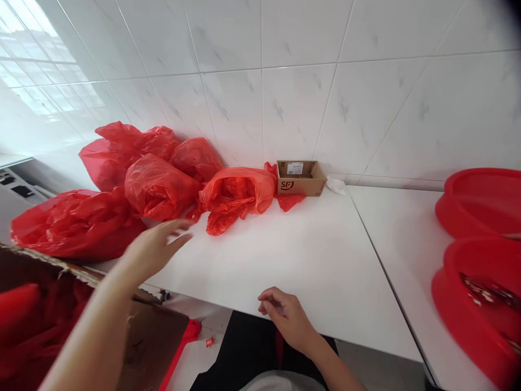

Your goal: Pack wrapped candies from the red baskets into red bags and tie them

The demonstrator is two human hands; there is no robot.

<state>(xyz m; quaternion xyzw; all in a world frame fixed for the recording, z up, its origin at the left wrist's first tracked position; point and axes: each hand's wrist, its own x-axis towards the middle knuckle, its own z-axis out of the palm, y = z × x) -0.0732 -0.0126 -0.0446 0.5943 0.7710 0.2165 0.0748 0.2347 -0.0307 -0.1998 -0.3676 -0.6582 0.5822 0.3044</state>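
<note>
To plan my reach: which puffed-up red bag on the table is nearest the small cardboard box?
The rightmost puffed-up bag, just left of the small cardboard box, its mouth gaping forward. The other puffed-up bags lie farther left.

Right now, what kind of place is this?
Maybe a packing room: puffy red plastic bags and a small cardboard box sit on a long white table.
</note>
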